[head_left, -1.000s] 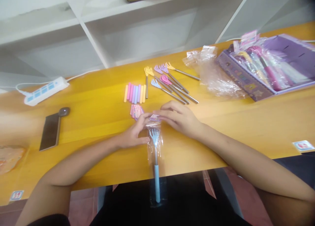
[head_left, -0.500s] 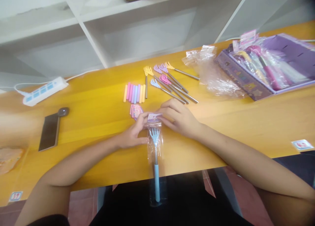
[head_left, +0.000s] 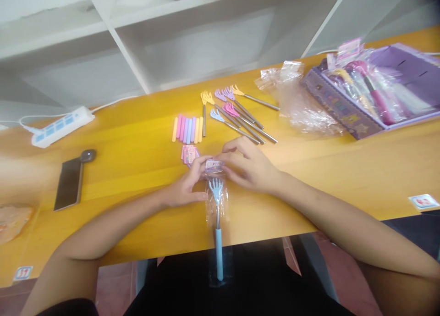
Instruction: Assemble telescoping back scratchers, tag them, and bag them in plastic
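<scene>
A light blue back scratcher (head_left: 219,252) with a hand-shaped head lies inside a clear plastic bag (head_left: 226,201), its handle reaching past the table edge toward me. Across the bag's top sits a small pink-and-white header card (head_left: 213,165). My left hand (head_left: 189,184) holds the card's left side, with the thumb stretched along the bag. The fingertips of my right hand (head_left: 249,165) close on the card's right side. Just beyond my left fingers lies a small stack of pink cards (head_left: 189,154).
Coloured handle tubes (head_left: 187,130) lie in a row. Beside them are several metal back scratcher rods (head_left: 240,119) with coloured heads. Empty clear bags (head_left: 299,100) and a purple box (head_left: 347,105) of packed scratchers stand right. A power strip (head_left: 63,125) and phone (head_left: 69,183) lie left.
The header card now tilts more toward me, and my right fingers have shifted slightly along its upper edge. My left hand and the bagged back scratcher stay nearly in place.
</scene>
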A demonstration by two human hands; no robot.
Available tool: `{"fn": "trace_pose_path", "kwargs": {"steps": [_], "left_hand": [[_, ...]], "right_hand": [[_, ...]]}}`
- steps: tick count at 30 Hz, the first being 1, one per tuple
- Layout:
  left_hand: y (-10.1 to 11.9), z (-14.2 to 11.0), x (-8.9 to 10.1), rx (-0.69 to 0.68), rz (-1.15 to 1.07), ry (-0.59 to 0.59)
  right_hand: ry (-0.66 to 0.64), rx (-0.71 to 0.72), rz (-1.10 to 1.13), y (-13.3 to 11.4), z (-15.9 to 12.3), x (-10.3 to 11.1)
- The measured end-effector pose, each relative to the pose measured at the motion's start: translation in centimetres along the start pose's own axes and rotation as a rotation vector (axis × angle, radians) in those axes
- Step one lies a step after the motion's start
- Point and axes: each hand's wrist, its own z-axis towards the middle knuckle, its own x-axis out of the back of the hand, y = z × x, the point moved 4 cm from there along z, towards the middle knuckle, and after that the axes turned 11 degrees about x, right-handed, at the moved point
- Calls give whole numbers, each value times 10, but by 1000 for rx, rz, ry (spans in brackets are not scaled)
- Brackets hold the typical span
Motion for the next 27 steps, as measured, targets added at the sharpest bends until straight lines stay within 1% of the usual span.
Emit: {"fn": "trace_pose_path", "kwargs": {"steps": [5, 8, 17, 24, 27], "left_hand": [[4, 2, 1, -37, -46, 37], [6, 3, 0, -50, -111, 12], [3, 5, 0, -13, -208, -41], [-1, 6, 4, -5, -263, -15], [-3, 7, 4, -3, -275, -8]], "right_hand": [[-19, -10, 5, -1, 1, 1], [-9, -14, -5, -2, 0, 0], [-33, -23, 54, -2, -2, -6], [-75, -19, 59, -4, -5, -11], [-56, -40, 56, -3, -4, -10]]}}
